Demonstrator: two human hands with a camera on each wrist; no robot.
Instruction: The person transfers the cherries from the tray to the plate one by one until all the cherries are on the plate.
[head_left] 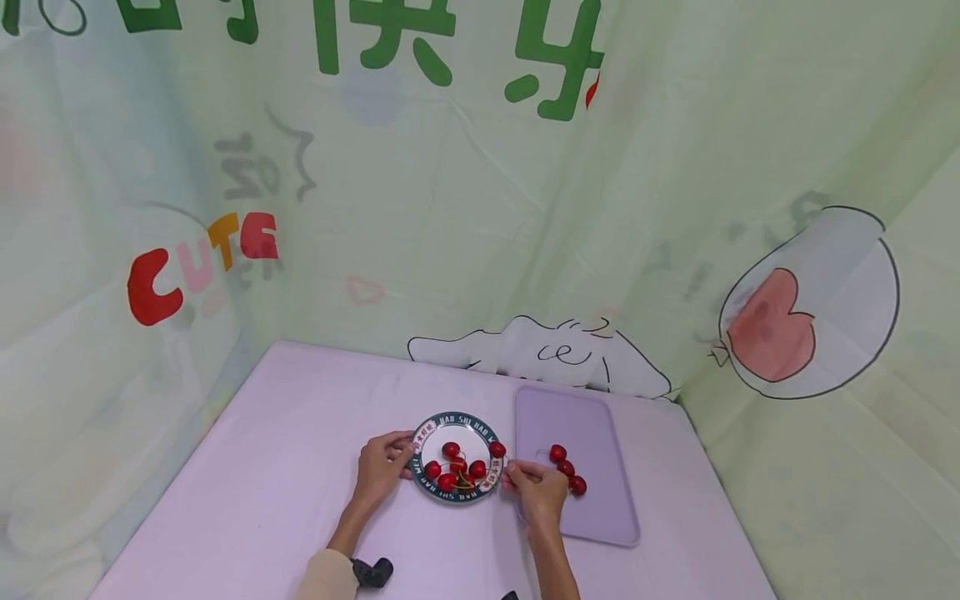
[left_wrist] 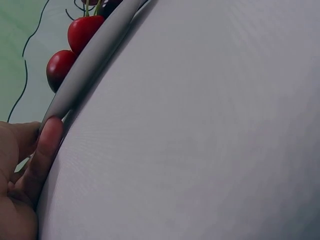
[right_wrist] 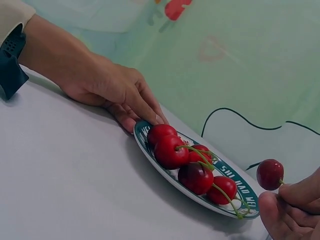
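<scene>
The upper part of the head view is filled by a printed curtain (head_left: 465, 208), with a pale worktop (head_left: 262, 500) spread below it. Right of centre, low in the frame, a purple tray (head_left: 555, 408) is laid flat; to its left is set a round plate (head_left: 453, 417). The plate's left rim is pinched by the left hand (head_left: 382, 467). The right hand (head_left: 542, 493) is held over the tray's left edge, thumb and forefinger pressed together. Several cherries (head_left: 477, 469) are clustered on the plate, and three tray cherries (head_left: 566, 468) are lined up just right of the right hand. A single cherry (right_wrist: 270, 174) is pinched by its short stem (right_wrist: 281, 183), clear of the plate in the right wrist view. With so little stem gripped, the fruit could be dropped and rolled off the rim; the cluster could be spilled if the plate were tilted; the tray cherries could be nudged by the hand.
</scene>
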